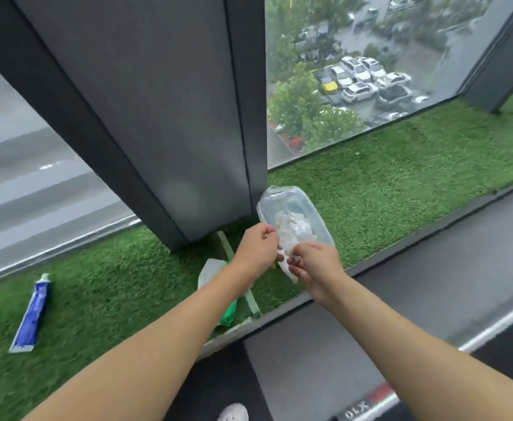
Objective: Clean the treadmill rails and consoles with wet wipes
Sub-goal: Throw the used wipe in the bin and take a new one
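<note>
A clear plastic tub (293,202) lies on the green artificial turf beside a dark pillar, with crumpled white wipes (294,229) inside. Both my hands are at its near end. My left hand (256,250) pinches the edge of a white wipe (288,265), and my right hand (314,262) grips the same wipe from the other side. The wipe hangs between my hands over the tub's front rim. A green and white wipe pack (217,284) lies on the turf under my left forearm, partly hidden.
A blue and white tube (32,314) lies on the turf at the left. The dark pillar (164,117) and floor-to-ceiling windows stand behind. The grey treadmill deck (401,299) runs at the lower right. A white shoe (234,413) shows at the bottom.
</note>
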### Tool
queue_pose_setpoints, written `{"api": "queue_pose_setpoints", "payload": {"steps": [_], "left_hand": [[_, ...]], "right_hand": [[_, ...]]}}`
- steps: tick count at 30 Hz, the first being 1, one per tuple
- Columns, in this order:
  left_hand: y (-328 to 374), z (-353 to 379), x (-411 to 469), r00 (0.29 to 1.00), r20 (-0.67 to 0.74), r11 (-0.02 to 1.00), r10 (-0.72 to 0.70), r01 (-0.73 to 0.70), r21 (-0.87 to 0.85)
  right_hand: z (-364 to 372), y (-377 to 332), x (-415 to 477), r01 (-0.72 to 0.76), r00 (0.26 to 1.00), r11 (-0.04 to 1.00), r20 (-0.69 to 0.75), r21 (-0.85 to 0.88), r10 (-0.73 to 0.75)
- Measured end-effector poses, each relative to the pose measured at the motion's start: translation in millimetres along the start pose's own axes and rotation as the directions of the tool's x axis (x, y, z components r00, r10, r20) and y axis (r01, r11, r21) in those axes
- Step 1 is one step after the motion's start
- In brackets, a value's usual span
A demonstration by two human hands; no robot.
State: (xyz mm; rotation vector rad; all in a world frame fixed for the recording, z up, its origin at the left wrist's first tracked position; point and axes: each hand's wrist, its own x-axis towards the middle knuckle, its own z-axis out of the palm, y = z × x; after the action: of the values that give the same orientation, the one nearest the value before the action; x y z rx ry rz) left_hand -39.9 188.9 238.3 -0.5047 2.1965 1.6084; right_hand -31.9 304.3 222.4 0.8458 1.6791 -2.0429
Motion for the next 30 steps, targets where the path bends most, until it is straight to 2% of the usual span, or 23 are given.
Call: {"api": "queue_pose_setpoints", "payload": {"steps": [3,5,10,14,17,21,24,27,30], "left_hand": [[-44.9,-9.0,41.8,0.999,-0.037,0.999,-0.026,0.024,-0.035],[-83.6,-26.2,56.1,0.996,-0.069,0.998,-0.060,0.060,0.006],[-159.7,-70.2,74.9,0.992,-0.108,0.958,-0.063,0.091,0.272],[-199.5,-92.3,93.1,0.983,-0.155,0.940,-0.100,0.145,0.308],[-222.8,-98.7,99.2,0.984,-0.118,0.928,-0.134,0.166,0.334],[-249.8,-101.0,109.9,0.988,-0.074,0.909,-0.139,0.156,0.386],[-258.6,-96.5,117.4,0.987,-0.048,0.896,-0.151,0.158,0.414],[-263.6,-85.4,119.6,0.987,-0.022,0.842,-0.162,0.150,0.518],[-269.4,-79.9,122.1,0.990,-0.063,0.854,-0.130,0.144,0.500]], "right_hand": [[7.3,26.8,53.2,0.035,0.973,0.990,-0.229,0.136,-0.003],[13.7,56.6,66.2,-0.001,0.946,0.979,-0.318,0.203,0.067],[47.2,136.5,60.0,-0.136,0.981,0.982,-0.153,-0.131,0.115],[72.6,178.3,72.7,-0.195,0.980,0.931,-0.029,-0.308,0.195],[88.9,203.5,89.5,-0.142,0.984,0.887,0.036,-0.439,0.175],[104.5,220.0,117.2,-0.043,0.999,0.805,0.000,-0.592,0.053],[111.6,226.3,132.4,0.038,0.999,0.718,0.037,-0.695,-0.017],[121.1,230.3,137.3,0.072,0.997,0.668,0.076,-0.741,-0.023],[123.4,229.1,130.9,0.184,0.983,0.586,0.136,-0.789,-0.126]]}}
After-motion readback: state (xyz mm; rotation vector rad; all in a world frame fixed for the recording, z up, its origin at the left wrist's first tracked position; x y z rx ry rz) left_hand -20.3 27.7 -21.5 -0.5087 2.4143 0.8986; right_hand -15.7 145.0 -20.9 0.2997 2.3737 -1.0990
